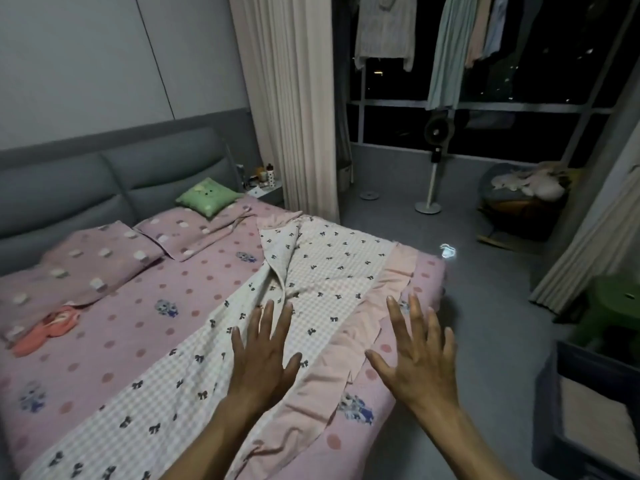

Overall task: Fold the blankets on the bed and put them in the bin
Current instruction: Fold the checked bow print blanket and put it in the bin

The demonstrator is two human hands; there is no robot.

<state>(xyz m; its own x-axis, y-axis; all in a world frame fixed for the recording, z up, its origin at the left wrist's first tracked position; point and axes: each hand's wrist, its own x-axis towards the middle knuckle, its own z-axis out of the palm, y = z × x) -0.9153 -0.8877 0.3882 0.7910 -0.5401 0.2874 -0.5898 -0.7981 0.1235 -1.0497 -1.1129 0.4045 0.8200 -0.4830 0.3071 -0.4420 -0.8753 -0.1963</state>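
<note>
Blanket (322, 271): soft matt checked cloth, creased. Headboard (104, 181): smooth padded upholstery. Bin (595, 410): dark matt plastic.

Checked blanket spread on the bed, bin beside it

The bow-printed blanket (322, 271) lies unfolded along the pink bed (121, 334), one corner flipped back; the dark bin (588, 407) stands on the floor.

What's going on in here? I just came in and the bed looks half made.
A person is reaching both hands out over a checked blanket with small bows that lies spread and rumpled along the right side of the bed. The left hand and the right hand are open with fingers spread, gripping nothing. No fold shows yet. A dark bin stands on the floor at the right, with something pale already inside.
</note>
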